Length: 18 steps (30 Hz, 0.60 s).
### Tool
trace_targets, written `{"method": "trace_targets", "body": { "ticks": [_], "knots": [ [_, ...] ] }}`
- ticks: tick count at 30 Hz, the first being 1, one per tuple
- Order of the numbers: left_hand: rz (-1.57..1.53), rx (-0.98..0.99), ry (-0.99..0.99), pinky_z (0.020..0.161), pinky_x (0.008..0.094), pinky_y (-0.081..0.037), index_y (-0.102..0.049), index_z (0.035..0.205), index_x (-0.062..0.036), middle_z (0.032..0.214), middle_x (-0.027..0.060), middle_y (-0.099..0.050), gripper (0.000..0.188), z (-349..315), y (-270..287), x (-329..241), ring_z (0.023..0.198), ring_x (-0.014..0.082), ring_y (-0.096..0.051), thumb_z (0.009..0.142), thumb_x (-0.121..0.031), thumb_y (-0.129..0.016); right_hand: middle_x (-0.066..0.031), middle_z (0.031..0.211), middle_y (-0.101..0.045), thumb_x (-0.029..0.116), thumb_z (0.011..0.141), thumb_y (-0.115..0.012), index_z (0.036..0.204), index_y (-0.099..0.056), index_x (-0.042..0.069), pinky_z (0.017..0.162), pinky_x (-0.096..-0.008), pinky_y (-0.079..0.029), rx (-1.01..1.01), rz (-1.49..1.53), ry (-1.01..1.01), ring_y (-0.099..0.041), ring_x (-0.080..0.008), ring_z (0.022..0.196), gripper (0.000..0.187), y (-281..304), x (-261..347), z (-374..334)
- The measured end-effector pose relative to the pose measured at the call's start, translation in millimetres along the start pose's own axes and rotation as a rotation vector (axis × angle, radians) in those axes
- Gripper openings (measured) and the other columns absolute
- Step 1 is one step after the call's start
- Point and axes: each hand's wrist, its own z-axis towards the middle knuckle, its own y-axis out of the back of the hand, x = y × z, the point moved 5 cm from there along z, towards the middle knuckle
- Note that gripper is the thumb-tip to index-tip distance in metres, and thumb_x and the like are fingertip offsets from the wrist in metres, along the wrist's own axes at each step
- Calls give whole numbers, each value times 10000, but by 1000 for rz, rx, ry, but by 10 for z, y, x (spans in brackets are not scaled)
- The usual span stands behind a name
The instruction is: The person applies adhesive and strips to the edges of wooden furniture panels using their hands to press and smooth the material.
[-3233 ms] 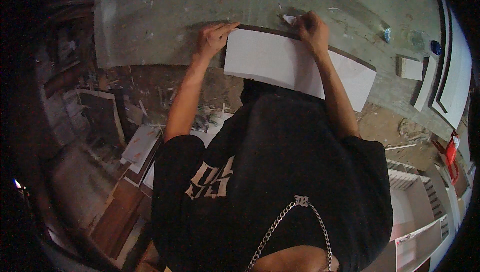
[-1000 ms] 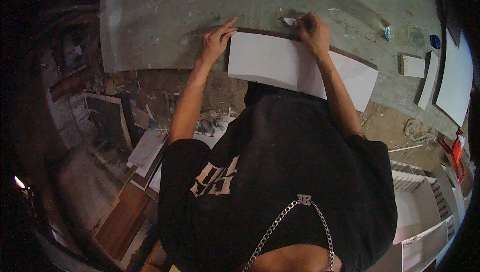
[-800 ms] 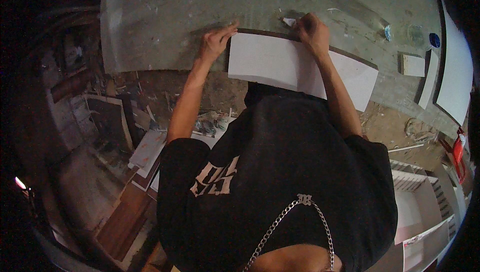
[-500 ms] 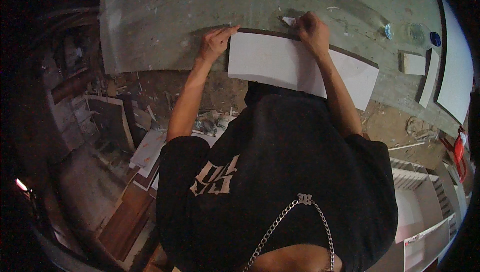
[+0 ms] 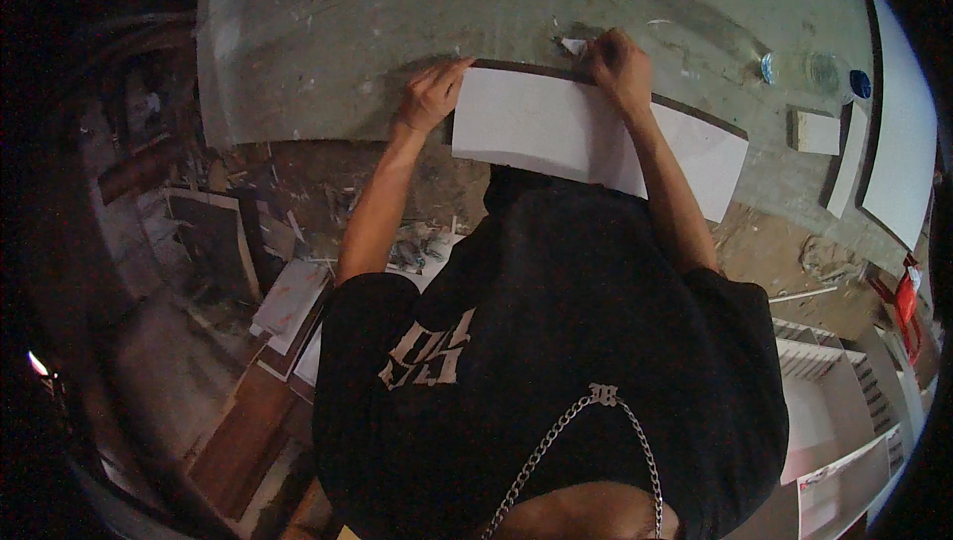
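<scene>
A long white board (image 5: 541,118) lies at the near edge of the work table (image 5: 328,54), its dark far edge facing away from me. At its far left corner my left hand (image 5: 434,95) grips the end, fingers bent against the corner and thumb hidden. My right hand (image 5: 620,68) is closed in a fist-like pinch over the board's far edge, right of the middle. A small white pointed scrap (image 5: 574,46) shows just left of those fingers. Whatever the right fingers hold is hidden, and I cannot tell whether the scrap is part of it.
To the right lie a clear plastic bottle (image 5: 824,71) with a blue cap, a small white block (image 5: 816,131), a narrow white strip (image 5: 847,161) and a large white panel (image 5: 903,133). White box-like cabinets (image 5: 844,411) stand lower right. Brown planks (image 5: 243,441) lean lower left.
My left hand has come down slightly and in against the board's corner, its fingers more bent. My right hand stays almost where it was, and the board has hardly shifted.
</scene>
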Motion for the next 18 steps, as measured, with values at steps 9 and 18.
{"method": "trace_targets", "body": {
  "ticks": [9,18],
  "knots": [
    [-131,-256,567,697,319,-546,-539,1224,-31,888,99,-720,319,-170,44,253,791,227,-705,917,-69,-618,-169,866,-659,216,840,-687,912,-635,50,694,-432,-497,23,46,-25,-631,-396,795,189,-26,27,8],
    [-381,-510,935,808,350,-487,-421,1355,-32,940,83,-662,480,-646,-113,-65,871,199,-614,920,-93,-614,-130,868,-668,67,779,-690,844,-692,37,687,-350,-515,340,2,346,-663,-286,792,71,-8,490,-187]
  ]
}}
